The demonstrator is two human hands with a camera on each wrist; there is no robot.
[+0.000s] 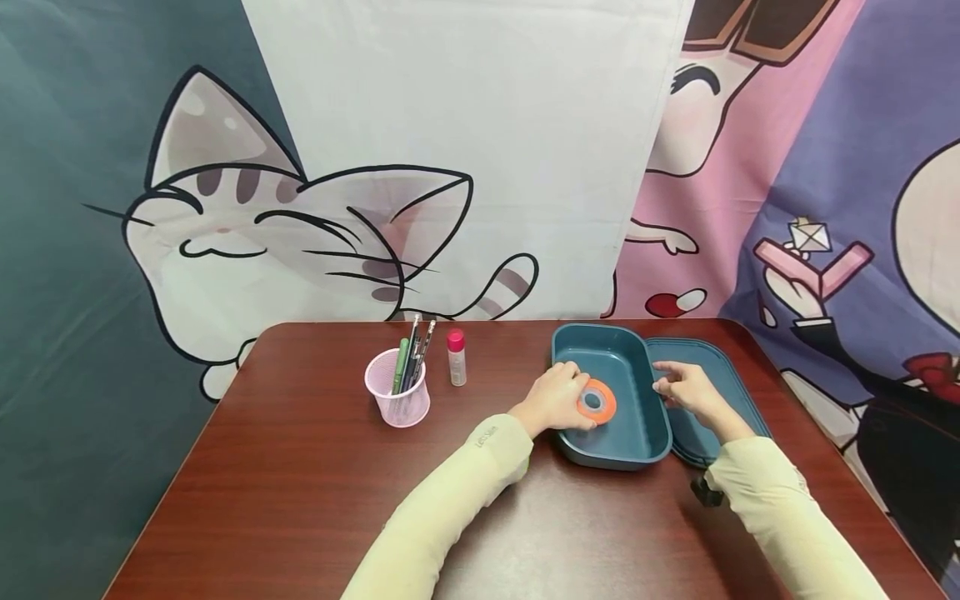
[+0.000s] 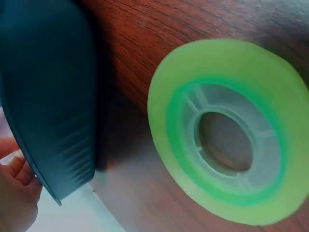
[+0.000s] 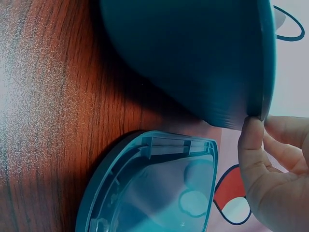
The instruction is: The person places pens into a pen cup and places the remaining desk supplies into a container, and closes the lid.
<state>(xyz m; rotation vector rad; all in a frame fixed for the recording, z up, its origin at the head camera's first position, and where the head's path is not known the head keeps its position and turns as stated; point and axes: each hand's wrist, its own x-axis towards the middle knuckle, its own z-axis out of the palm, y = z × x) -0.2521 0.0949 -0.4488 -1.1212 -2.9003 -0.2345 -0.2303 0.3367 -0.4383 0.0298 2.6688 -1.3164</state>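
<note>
My left hand reaches over the near-left rim of a blue-green rectangular box. It holds an orange tape roll by its edge, inside the box outline. The left wrist view has part of that hand at the box wall; the orange roll is hidden there. A green tape roll looms large beside the box in that view. My right hand pinches the box's right rim between thumb and fingers, plainly so in the right wrist view, where the hand meets the rim.
A matching lid lies right of the box, partly beneath its edge. Left of the box stand a red-capped glue stick and a pink mesh cup with several pens. The brown table meets a cartoon-printed curtain behind.
</note>
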